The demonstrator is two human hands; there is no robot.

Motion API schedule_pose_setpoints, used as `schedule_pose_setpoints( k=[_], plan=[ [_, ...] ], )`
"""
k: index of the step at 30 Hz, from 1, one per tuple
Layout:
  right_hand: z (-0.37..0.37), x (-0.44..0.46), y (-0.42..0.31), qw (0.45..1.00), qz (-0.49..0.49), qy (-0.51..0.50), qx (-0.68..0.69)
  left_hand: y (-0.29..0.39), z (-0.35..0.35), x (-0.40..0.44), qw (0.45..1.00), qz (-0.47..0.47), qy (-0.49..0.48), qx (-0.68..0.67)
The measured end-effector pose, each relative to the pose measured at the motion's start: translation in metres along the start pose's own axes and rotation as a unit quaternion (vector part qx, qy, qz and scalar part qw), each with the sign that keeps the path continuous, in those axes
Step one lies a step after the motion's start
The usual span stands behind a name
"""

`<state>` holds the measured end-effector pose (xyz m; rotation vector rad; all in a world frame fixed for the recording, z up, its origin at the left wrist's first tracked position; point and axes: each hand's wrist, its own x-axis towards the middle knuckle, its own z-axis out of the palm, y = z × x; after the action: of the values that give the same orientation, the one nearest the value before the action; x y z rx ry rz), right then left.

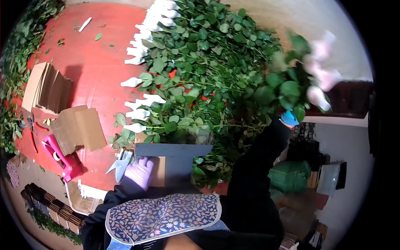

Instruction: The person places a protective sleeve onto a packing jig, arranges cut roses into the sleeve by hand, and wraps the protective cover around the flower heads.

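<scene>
My right hand (289,118), in a blue glove, is raised at the right and closed around a bunch of roses (291,85). Their leaves and pale pink-white heads are blurred by motion. My left hand (139,171), in a lilac glove, lies at a dark grey stand (177,171), its fingers stretched towards the upright panel. Beside those fingers, a brown cardboard sheet (158,171) lies on the stand. A grey stapler-like tool (120,165) is just left of this hand. Many roses (208,75) with white-sleeved heads lie across the table beyond the stand.
On the red table (104,54) are stacked cardboard pieces (46,89), more cardboard (79,129), a pink tape dispenser (61,160) and red-handled pruners (32,131). A pale basket (83,198) is at the near left; a green sack (290,177) stands at right.
</scene>
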<state>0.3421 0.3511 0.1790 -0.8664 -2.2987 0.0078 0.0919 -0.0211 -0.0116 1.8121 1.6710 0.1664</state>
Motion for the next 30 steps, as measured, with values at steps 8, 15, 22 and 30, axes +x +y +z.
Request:
schedule_pose_setpoints(
  k=[8,15,22,30],
  plan=[
    [-0.059,0.012,-0.038,0.995,-0.019,0.074,-0.061,0.001,-0.001,0.002,1.000,0.003,0.004,0.019],
    [0.109,0.012,-0.026,0.969,-0.112,-0.178,-0.128,0.000,0.002,0.002,0.999,-0.013,-0.021,0.041],
    [0.241,-0.071,0.009,0.886,0.007,-0.457,-0.082,0.001,-0.001,0.000,1.000,0.000,0.003,0.027],
    [0.213,-0.083,-0.024,0.881,-0.007,-0.459,-0.115,0.002,0.001,0.001,0.999,-0.002,0.008,0.039]
  ],
)
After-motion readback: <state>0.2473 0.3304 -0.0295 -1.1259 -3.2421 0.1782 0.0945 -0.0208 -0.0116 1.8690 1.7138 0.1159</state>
